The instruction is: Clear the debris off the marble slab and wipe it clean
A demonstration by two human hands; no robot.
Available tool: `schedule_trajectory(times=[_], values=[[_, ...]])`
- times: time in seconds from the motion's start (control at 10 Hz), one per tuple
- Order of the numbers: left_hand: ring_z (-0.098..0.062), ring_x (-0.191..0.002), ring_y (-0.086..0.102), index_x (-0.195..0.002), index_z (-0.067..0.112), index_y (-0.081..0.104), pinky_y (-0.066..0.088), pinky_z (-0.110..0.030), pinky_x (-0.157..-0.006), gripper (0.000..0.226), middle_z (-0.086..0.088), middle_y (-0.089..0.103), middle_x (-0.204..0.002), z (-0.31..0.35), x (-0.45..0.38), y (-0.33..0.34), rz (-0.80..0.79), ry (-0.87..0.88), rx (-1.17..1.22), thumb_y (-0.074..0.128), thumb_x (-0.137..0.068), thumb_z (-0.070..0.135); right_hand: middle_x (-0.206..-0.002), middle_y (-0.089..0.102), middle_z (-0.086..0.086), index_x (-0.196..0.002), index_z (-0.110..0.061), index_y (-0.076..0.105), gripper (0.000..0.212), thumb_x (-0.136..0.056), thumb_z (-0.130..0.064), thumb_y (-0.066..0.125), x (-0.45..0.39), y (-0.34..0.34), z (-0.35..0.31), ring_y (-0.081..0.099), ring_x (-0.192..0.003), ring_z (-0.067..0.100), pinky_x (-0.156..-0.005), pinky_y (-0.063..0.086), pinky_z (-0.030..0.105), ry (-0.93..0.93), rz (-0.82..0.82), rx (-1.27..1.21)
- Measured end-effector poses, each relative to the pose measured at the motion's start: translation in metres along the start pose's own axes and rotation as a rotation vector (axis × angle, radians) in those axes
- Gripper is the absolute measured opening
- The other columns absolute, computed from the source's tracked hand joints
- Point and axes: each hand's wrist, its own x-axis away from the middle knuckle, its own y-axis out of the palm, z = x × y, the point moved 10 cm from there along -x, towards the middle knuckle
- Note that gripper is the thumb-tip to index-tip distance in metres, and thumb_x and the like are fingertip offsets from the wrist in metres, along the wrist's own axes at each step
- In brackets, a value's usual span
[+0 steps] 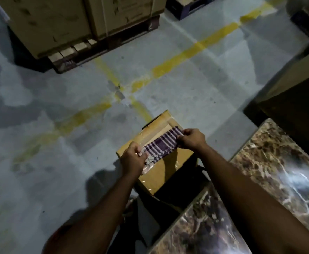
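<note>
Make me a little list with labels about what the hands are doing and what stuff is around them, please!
left hand: pinching one end of the cloth
right hand: pinching the other end
cloth: purple and white striped, stretched between both hands
cardboard box: brown, taped, right under the cloth, on the floor
marble slab: brown, veined, shiny, lower right, beside the box
floor: grey with yellow lines
far boxes: big cartons on a pallet, upper left
wiping: not started yet
</note>
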Motion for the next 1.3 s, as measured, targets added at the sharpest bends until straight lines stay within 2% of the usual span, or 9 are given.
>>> schedule_trajectory(times=[0.2, 0.3, 0.4, 0.5, 0.6, 0.7, 0.9, 1.1, 1.3], values=[[-0.022, -0.086, 0.058, -0.087, 0.022, 0.065, 0.053, -0.033, -0.075, 0.011, -0.003, 0.055, -0.100, -0.018, -0.039, 0.049, 0.015, 0.144, -0.271, 0.071, -0.088, 0.013, -0.105, 0.077, 0.005, -0.113, -0.015, 0.077, 0.031, -0.088, -0.032, 0.077, -0.067, 0.024, -0.008, 0.071, -0.096, 0.021, -0.086, 0.052, 0.026, -0.162, 0.039, 0.416], [-0.023, -0.084, 0.046, -0.110, -0.007, 0.060, 0.035, -0.002, -0.066, 0.019, -0.002, 0.048, -0.096, -0.024, -0.044, 0.072, -0.065, 0.162, -0.279, 0.051, -0.102, 0.007, -0.104, 0.075, 0.006, -0.104, -0.026, 0.078, 0.027, -0.081, -0.040, 0.081, -0.088, 0.037, -0.005, 0.070, -0.090, 0.025, -0.080, 0.058, 0.033, -0.180, 0.023, 0.616], [-0.021, -0.084, 0.050, -0.114, 0.005, 0.057, 0.029, -0.002, -0.069, 0.024, 0.004, 0.049, -0.093, -0.038, -0.045, 0.081, 0.007, 0.143, -0.314, 0.043, -0.106, 0.023, -0.108, 0.068, 0.013, -0.111, -0.026, 0.073, 0.030, -0.086, -0.042, 0.076, -0.092, 0.050, -0.010, 0.061, -0.104, 0.032, -0.088, 0.051, 0.038, -0.258, 0.036, 0.913], [-0.032, -0.084, 0.058, -0.104, 0.007, 0.062, 0.049, -0.037, -0.075, 0.013, -0.008, 0.060, -0.093, -0.029, -0.039, 0.085, 0.039, 0.297, -0.538, 0.053, -0.098, 0.015, -0.106, 0.070, 0.008, -0.114, -0.021, 0.069, 0.026, -0.094, -0.038, 0.066, -0.082, 0.062, -0.022, 0.051, -0.107, 0.030, -0.081, 0.041, 0.038, -0.492, 0.152, 1.038], [-0.032, -0.101, 0.059, -0.107, 0.005, 0.068, 0.052, -0.047, -0.086, 0.035, -0.014, 0.064, -0.112, -0.015, -0.028, 0.110, -0.162, 0.523, -0.648, 0.038, -0.096, 0.016, -0.102, 0.070, 0.005, -0.111, -0.018, 0.070, 0.022, -0.096, -0.033, 0.063, -0.072, 0.081, -0.022, 0.055, -0.098, 0.027, -0.079, 0.047, 0.038, -0.679, 0.089, 0.992], [-0.027, -0.130, 0.047, -0.128, 0.018, 0.064, 0.045, -0.044, -0.101, 0.056, -0.006, 0.055, -0.141, -0.027, -0.024, 0.142, -0.383, 0.670, -0.891, 0.025, -0.089, 0.017, -0.100, 0.070, 0.001, -0.104, -0.029, 0.071, 0.023, -0.099, -0.042, 0.053, -0.069, 0.106, -0.014, 0.063, -0.096, 0.022, -0.082, 0.056, 0.039, -0.658, -0.133, 1.045], [-0.028, -0.155, 0.008, -0.160, 0.022, 0.013, 0.016, -0.044, -0.123, 0.061, -0.005, 0.012, -0.168, -0.047, -0.027, 0.153, -0.653, 0.652, -1.234, 0.033, -0.103, 0.015, -0.145, 0.053, -0.001, -0.138, -0.026, 0.051, 0.043, -0.104, -0.048, 0.037, -0.069, 0.117, 0.006, 0.041, -0.140, 0.021, -0.114, 0.027, 0.052, -0.579, -0.294, 1.320], [-0.026, -0.152, 0.017, -0.159, 0.013, 0.018, 0.022, -0.045, -0.121, 0.065, -0.008, 0.021, -0.166, 0.001, -0.010, 0.112, -0.546, 0.617, -1.150, 0.040, -0.099, 0.024, -0.167, 0.028, 0.000, -0.158, -0.026, 0.031, 0.058, -0.105, -0.049, 0.031, -0.015, 0.074, -0.016, 0.023, -0.153, 0.025, -0.122, 0.017, 0.051, -0.607, -0.214, 1.191], [-0.030, -0.129, 0.053, -0.139, 0.008, 0.055, 0.044, -0.041, -0.102, 0.056, -0.012, 0.060, -0.137, 0.107, 0.076, 0.067, -0.291, 0.928, -0.857, 0.040, -0.089, 0.028, -0.160, 0.039, 0.007, -0.151, -0.020, 0.043, 0.059, -0.101, -0.048, 0.032, 0.096, -0.002, -0.020, 0.031, -0.149, 0.031, -0.118, 0.025, 0.052, -0.609, 0.076, 0.920]])
